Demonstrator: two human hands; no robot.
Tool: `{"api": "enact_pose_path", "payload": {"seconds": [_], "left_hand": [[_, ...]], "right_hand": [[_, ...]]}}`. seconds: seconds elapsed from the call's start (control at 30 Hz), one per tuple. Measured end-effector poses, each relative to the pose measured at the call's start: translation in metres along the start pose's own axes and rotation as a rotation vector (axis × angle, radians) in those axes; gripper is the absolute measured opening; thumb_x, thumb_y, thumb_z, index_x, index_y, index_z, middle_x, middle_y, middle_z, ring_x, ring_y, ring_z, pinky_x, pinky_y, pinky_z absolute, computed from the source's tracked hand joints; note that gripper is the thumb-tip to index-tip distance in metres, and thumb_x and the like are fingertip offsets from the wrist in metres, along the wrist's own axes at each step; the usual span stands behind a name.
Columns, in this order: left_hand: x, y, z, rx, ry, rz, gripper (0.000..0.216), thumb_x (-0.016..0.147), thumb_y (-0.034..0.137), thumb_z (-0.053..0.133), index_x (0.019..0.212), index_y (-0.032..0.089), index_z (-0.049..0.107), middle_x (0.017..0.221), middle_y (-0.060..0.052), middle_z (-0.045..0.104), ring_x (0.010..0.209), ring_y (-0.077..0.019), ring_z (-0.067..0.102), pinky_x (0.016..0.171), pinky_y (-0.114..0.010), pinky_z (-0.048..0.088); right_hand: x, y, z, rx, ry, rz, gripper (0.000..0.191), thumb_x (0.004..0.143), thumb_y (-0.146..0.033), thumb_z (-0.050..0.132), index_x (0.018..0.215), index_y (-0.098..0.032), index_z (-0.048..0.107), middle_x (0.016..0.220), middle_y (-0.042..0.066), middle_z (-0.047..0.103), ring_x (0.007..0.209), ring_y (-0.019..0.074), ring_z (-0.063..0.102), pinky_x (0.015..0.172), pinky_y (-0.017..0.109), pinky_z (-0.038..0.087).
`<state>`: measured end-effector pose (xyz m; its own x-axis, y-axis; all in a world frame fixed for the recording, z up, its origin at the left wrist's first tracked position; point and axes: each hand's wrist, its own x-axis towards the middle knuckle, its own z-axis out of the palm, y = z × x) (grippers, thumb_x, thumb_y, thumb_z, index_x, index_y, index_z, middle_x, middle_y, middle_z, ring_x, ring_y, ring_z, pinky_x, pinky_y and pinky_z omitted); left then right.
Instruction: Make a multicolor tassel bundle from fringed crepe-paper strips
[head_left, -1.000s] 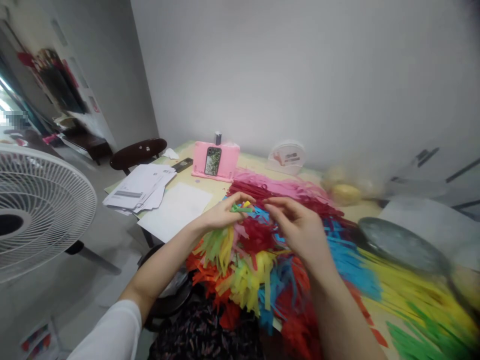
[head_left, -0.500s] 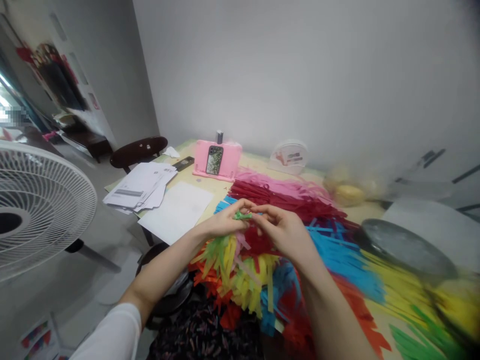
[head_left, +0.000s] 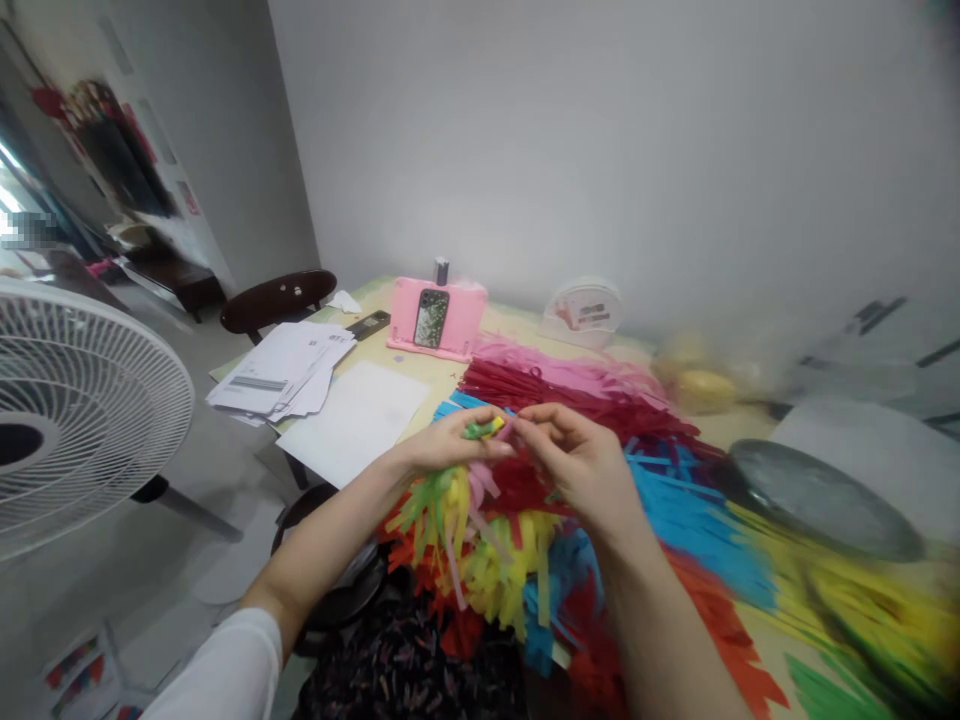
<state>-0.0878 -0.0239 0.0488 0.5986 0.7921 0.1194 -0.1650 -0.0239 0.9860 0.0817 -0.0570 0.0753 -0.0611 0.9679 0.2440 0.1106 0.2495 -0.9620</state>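
Observation:
My left hand [head_left: 442, 440] is closed round the top of a paper tassel; a twisted green and yellow end [head_left: 482, 429] pokes out above its fingers. Below it hang green, yellow and pink strips [head_left: 450, 505]. My right hand [head_left: 576, 455] is just to the right, thumb and fingertips pinched at a small pink bit of paper [head_left: 508, 427] beside the twisted end. More yellow strips [head_left: 510, 575] hang lower down, over my lap. Under and behind my hands lie fringed paper sheets in dark red [head_left: 555, 388], blue [head_left: 679, 515], pink [head_left: 592, 372] and orange [head_left: 716, 620].
A pink tablet case [head_left: 465, 315] with a phone [head_left: 432, 318] against it stands at the back. Paper stacks [head_left: 300, 365] lie on the left, beside a large fan [head_left: 82, 400]. A grey oval lid-like object [head_left: 825, 500] and yellow fringe [head_left: 817, 570] are on the right.
My right hand has moved slightly right, away from the left. The twisted end in my left hand now shows a yellow tip and more of its length.

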Motion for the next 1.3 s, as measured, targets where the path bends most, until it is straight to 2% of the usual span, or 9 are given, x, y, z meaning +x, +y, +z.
{"api": "enact_pose_path", "payload": {"seconds": [0.17, 0.3, 0.5, 0.8, 0.9, 1.0, 1.1, 1.2, 1.3], "left_hand": [[-0.007, 0.008, 0.011, 0.124, 0.288, 0.066, 0.038, 0.073, 0.047, 0.077, 0.088, 0.014, 0.067, 0.075, -0.001, 0.064, 0.071, -0.0136, 0.058, 0.074, -0.026, 0.043], [-0.011, 0.009, 0.014, 0.063, 0.400, 0.106, 0.037, 0.076, 0.047, 0.074, 0.089, 0.014, 0.067, 0.074, -0.002, 0.068, 0.079, -0.0164, 0.062, 0.081, -0.028, 0.044], [-0.014, 0.011, 0.014, 0.032, 0.313, 0.101, 0.031, 0.078, 0.043, 0.073, 0.087, 0.014, 0.067, 0.069, -0.001, 0.066, 0.074, -0.0147, 0.060, 0.082, -0.028, 0.043], [-0.017, 0.011, 0.022, 0.068, 0.278, 0.025, 0.031, 0.080, 0.043, 0.070, 0.090, 0.014, 0.066, 0.072, -0.001, 0.065, 0.074, -0.0148, 0.060, 0.079, -0.028, 0.044], [-0.020, 0.014, 0.025, 0.271, 0.289, 0.053, 0.028, 0.082, 0.042, 0.069, 0.084, 0.014, 0.067, 0.076, -0.001, 0.063, 0.076, -0.0149, 0.057, 0.076, -0.026, 0.043], [-0.020, 0.016, 0.027, 0.450, 0.249, 0.058, 0.029, 0.082, 0.043, 0.068, 0.076, 0.015, 0.064, 0.077, 0.000, 0.061, 0.075, -0.0144, 0.054, 0.073, -0.025, 0.041], [-0.018, 0.014, 0.027, 0.512, 0.228, 0.028, 0.029, 0.084, 0.042, 0.065, 0.074, 0.015, 0.062, 0.073, 0.001, 0.058, 0.071, -0.0139, 0.052, 0.069, -0.024, 0.039], [-0.014, 0.010, 0.024, 0.575, 0.259, 0.027, 0.025, 0.085, 0.037, 0.064, 0.071, 0.016, 0.062, 0.073, 0.000, 0.060, 0.073, -0.0151, 0.054, 0.070, -0.025, 0.040], [-0.013, 0.003, 0.016, 0.617, 0.254, 0.008, 0.019, 0.085, 0.032, 0.062, 0.077, 0.015, 0.067, 0.081, -0.003, 0.067, 0.079, -0.0175, 0.059, 0.075, -0.026, 0.043]], "right_hand": [[-0.004, 0.009, -0.001, 0.019, 0.220, -0.036, 0.034, 0.076, -0.050, 0.070, 0.084, -0.018, 0.062, 0.048, -0.008, 0.048, 0.041, 0.0082, 0.037, 0.041, 0.021, 0.028], [-0.019, 0.018, -0.003, -0.118, 0.308, -0.071, 0.031, 0.080, -0.047, 0.068, 0.089, -0.018, 0.068, 0.055, -0.003, 0.057, 0.047, 0.0109, 0.046, 0.045, 0.023, 0.036], [-0.036, 0.022, 0.000, -0.321, 0.251, -0.117, 0.031, 0.083, -0.047, 0.064, 0.088, -0.019, 0.074, 0.070, 0.003, 0.071, 0.056, 0.0146, 0.057, 0.055, 0.026, 0.045], [-0.039, 0.018, 0.000, -0.320, 0.237, -0.073, 0.034, 0.084, -0.049, 0.063, 0.089, -0.018, 0.074, 0.070, 0.003, 0.070, 0.057, 0.0155, 0.057, 0.057, 0.028, 0.045], [-0.036, 0.019, -0.001, -0.198, 0.174, -0.007, 0.037, 0.082, -0.052, 0.065, 0.094, -0.017, 0.071, 0.061, 0.000, 0.064, 0.051, 0.0132, 0.051, 0.050, 0.026, 0.041], [-0.029, 0.020, -0.002, 0.064, 0.074, 0.124, 0.048, 0.074, -0.054, 0.072, 0.104, -0.017, 0.067, 0.051, -0.004, 0.057, 0.042, 0.0113, 0.046, 0.041, 0.023, 0.037], [-0.022, 0.022, -0.005, 0.165, 0.047, 0.199, 0.045, 0.063, -0.054, 0.081, 0.084, -0.016, 0.066, 0.051, -0.002, 0.060, 0.037, 0.0106, 0.047, 0.036, 0.023, 0.037], [-0.017, 0.021, -0.013, 0.179, 0.196, 0.151, 0.039, 0.066, -0.051, 0.080, 0.076, -0.019, 0.061, 0.051, -0.004, 0.059, 0.037, 0.0084, 0.046, 0.035, 0.020, 0.034], [-0.014, 0.021, -0.028, 0.340, 0.518, -0.021, 0.034, 0.073, -0.046, 0.076, 0.078, -0.023, 0.051, 0.061, -0.005, 0.062, 0.040, 0.0077, 0.046, 0.036, 0.020, 0.033]]}}
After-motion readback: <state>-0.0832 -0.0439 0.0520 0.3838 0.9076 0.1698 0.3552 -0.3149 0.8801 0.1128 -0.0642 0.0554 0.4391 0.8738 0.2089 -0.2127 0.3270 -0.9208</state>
